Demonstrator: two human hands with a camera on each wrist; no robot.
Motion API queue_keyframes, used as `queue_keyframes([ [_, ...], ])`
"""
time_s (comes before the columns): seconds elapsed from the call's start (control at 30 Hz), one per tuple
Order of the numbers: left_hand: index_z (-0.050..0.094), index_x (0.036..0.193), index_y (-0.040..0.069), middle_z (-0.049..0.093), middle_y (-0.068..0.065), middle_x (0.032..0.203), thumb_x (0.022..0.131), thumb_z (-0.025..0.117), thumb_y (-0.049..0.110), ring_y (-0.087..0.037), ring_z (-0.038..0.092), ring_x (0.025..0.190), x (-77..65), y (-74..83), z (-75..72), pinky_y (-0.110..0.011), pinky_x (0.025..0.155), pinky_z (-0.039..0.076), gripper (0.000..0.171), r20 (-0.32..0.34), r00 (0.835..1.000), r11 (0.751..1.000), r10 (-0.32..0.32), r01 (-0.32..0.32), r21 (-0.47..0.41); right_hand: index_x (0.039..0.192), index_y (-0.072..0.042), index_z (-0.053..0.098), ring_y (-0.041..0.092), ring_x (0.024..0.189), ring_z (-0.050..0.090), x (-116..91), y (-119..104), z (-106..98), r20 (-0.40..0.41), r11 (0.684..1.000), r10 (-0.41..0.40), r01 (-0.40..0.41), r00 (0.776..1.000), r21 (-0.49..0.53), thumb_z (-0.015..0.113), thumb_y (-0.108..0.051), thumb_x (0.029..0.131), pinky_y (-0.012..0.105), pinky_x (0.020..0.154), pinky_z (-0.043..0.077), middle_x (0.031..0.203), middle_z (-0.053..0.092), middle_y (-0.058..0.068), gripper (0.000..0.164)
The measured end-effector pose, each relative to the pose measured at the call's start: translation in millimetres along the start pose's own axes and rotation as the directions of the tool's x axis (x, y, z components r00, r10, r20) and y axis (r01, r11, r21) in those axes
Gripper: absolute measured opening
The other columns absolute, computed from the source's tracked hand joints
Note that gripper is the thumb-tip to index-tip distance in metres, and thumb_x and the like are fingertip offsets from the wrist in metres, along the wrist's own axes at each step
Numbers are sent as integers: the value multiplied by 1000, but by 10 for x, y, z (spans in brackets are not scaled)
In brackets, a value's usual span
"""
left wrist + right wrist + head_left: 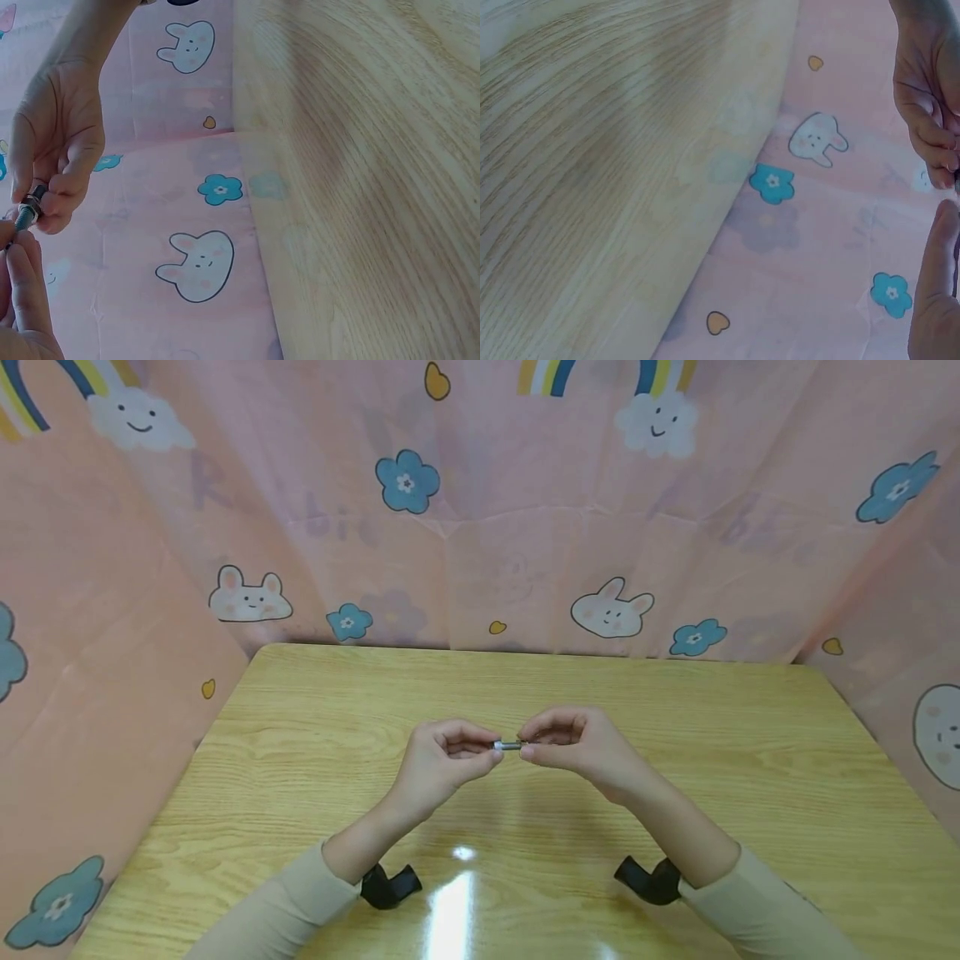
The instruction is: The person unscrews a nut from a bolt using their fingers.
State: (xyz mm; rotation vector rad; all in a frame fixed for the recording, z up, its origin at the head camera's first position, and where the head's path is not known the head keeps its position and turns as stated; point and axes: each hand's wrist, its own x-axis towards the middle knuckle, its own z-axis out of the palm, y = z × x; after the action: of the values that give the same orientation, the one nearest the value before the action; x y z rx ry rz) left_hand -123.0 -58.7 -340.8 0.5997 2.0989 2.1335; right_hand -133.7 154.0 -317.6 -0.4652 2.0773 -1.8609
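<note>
A small metal bolt (510, 746) lies roughly level between both hands, above the table. My left hand (450, 758) pinches one end of it between thumb and fingers. From the opposite side, my right hand (588, 752) has its thumb and fingertips on a nut near the other end. The left wrist view shows the threaded shank (24, 218) and the dark metal nut (31, 202) at the right hand's fingertips. The bolt's end in the left fingers is hidden. In the right wrist view, the hands sit at the right edge and the bolt is barely visible.
The wooden table (337, 693) spreads beneath both hands, with glare near its front. A pink printed cloth (480, 568) hangs behind the table and along its sides. Black straps with mounts (390, 887) are on both wrists.
</note>
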Motion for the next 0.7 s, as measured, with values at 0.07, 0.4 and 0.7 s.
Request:
queue_keyframes([
  [0.07,67,96,-7,68,-15,89,81,69,-3,-17,67,76,-2,2,-5,-30,69,57,16,-3,1000,1000,0,0,0,103,9,61,16,84,63,-7,-6,4,2,1000,-10,10,1000,-8,70,-1,81,31,76,55,96,64,10,26],
  [0.4,67,96,-7,69,-15,90,81,69,-2,-18,67,77,-1,2,-5,-30,69,57,16,-4,1000,1000,-6,6,6,103,14,57,17,75,66,18,-9,14,-8,999,31,-30,999,27,60,-10,91,33,72,56,86,66,8,27],
  [0.7,68,95,-7,68,-15,90,80,69,-3,-17,67,76,-3,-27,-19,-30,69,57,16,-4,1000,1000,-3,3,-1,100,6,62,20,87,62,13,16,11,-4,1000,-6,6,1000,-3,71,1,78,32,75,55,99,60,10,24],
])
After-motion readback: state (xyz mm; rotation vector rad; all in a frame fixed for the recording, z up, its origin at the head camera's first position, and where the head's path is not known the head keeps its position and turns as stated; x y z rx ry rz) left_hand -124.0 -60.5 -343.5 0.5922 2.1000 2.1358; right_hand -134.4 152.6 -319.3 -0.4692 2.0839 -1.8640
